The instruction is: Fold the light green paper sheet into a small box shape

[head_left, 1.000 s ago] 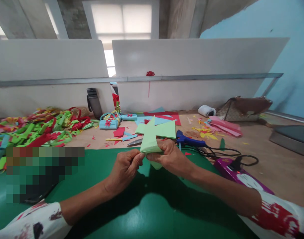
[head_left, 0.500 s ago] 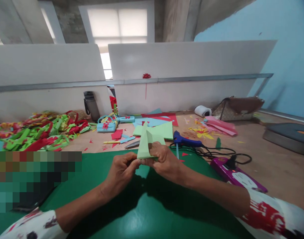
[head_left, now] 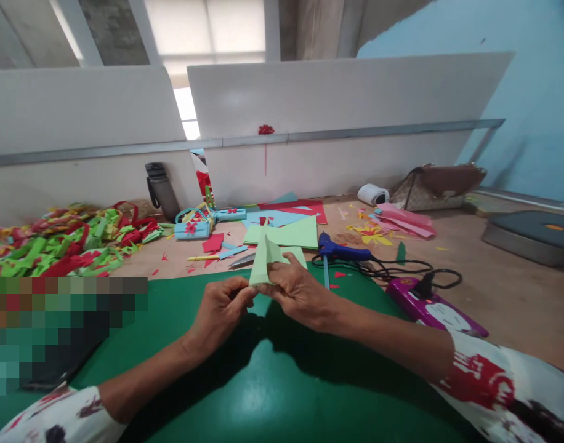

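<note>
A folded piece of light green paper [head_left: 262,261] is held up between both hands, above the green mat [head_left: 263,394]. My left hand [head_left: 221,311] pinches its lower left corner between thumb and fingers. My right hand [head_left: 300,292] grips the lower edge from the right, its fingers partly inside the fold. Just beyond lie more light green sheets [head_left: 286,234] and a pair of scissors [head_left: 242,261], partly hidden by the paper. A blue glue gun [head_left: 344,249] with a glue stick rests right of the paper.
A purple power strip [head_left: 436,307] with a plugged-in cord lies at the right. A heap of coloured strips [head_left: 64,246] covers the left. Behind are a dark bottle [head_left: 162,191], small light-blue paper bags [head_left: 193,229], a brown handbag [head_left: 441,186] and pink paper [head_left: 404,219].
My right hand has slid left along the paper's lower edge, closer to my left hand. The view has tilted down slightly, with the scene shifting up and a little left.
</note>
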Tool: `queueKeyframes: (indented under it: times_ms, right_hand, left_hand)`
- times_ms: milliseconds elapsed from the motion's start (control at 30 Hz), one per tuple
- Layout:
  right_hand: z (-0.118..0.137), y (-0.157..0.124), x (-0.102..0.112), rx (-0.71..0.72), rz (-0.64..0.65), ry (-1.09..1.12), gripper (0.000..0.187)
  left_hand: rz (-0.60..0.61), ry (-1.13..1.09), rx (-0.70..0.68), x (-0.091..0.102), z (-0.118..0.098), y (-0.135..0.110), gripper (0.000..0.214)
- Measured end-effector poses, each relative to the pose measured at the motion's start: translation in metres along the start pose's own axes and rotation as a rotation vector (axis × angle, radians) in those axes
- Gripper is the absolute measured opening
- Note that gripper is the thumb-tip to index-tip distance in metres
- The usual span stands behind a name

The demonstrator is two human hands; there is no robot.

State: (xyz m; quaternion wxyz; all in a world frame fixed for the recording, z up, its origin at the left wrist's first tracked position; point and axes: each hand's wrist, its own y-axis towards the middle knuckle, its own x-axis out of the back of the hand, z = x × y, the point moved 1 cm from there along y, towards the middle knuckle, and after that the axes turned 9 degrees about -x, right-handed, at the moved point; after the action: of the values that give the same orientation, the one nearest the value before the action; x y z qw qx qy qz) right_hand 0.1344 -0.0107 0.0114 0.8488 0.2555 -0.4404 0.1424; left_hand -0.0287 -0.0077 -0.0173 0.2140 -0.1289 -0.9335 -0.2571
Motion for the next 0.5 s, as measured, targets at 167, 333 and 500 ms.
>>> queueKeyframes:
  times_ms: [167,333,500]
  right_hand:
    - [0.000,-0.001,0.002,0.005,0.056,-0.015,0.039]
    - [0.000,-0.001,0.006,-0.022,0.115,0.053,0.038]
    - [-0.001,0.000,0.006,-0.031,0.130,0.046,0.035]
  left_hand:
    - [0.044,0.011,0.004,0.004,0.004,0.000,0.034]
    - [0.090,0.011,-0.009,0.008,0.010,0.003,0.034]
    - [0.125,0.007,-0.027,0.009,0.013,0.004,0.030]
